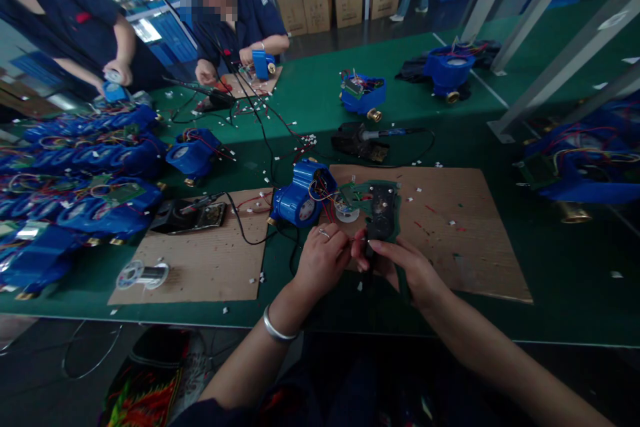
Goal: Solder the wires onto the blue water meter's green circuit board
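Note:
Centre of the view, a blue meter housing (300, 195) lies on its side, with red and pale wires running from its open top to a small green circuit board (351, 192). Just in front of it, my left hand (324, 255) is pinched on a thin red wire (356, 239). My right hand (395, 260) is wrapped round the handles of a dark wire-stripping tool (383, 210), whose head points away from me over the cardboard. The two hands nearly meet at the wire. A white round part (347, 213) sits beside the housing.
Cardboard sheets (465, 233) lie on the green table (450, 320). A solder spool (145, 275) and soldering iron stand (187, 215) are at left, another stand (360, 141) behind. Many blue housings (95, 203) fill the left; more are at right. Two people work across the table.

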A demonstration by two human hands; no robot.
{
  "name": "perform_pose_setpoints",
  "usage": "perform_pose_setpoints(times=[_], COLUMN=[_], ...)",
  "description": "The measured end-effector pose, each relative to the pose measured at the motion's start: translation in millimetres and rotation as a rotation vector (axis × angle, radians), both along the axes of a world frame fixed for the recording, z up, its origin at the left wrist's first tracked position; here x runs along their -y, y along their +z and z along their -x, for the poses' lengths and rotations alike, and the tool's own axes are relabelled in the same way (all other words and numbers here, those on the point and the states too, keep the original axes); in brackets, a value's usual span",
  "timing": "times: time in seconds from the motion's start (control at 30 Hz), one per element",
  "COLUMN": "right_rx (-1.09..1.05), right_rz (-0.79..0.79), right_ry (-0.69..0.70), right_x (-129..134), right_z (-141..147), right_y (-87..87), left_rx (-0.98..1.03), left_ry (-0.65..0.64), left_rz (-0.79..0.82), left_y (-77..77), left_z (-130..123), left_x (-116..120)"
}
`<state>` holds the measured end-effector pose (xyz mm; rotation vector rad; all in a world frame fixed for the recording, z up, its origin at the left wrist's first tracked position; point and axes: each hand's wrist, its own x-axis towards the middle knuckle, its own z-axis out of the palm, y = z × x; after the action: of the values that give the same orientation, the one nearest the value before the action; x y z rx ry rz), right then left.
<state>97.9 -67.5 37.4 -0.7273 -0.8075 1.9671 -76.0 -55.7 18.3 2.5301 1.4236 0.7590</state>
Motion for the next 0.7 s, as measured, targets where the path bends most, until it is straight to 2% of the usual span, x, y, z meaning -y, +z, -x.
perform_pose_setpoints(times=[0.2,0.3,0.4,0.53,0.7], right_rx=[-0.009,0.034,0.2,0.457,0.613], right_rz=[0.091,0.083,-0.013,-0.198,-0.253], right_ry=[-0.052,-0.073,-0.075,-0.03,0.026], right_x=[-1.7,-1.6,-1.2,2.1,8.1], right_z=[-3.1,-3.3,-6.4,-14.0,-13.2], right_y=[-10.0,-13.1,-13.6,-10.1,-8.4], left_rx=[0.272,0.396,0.45,0.465,0.487], left_ry=[-0.047,-0.06,-0.017,0.131,0.167], left_rz=[0.175,0.233,0.227,0.221,0.243], left_y=[4.4,4.6,5.1,8.5,13.4], left_z=[2.6,2.6,0.9,-2.2,-6.8], left_x=[-2.4,-4.8,-5.6,-3.9,-1.6])
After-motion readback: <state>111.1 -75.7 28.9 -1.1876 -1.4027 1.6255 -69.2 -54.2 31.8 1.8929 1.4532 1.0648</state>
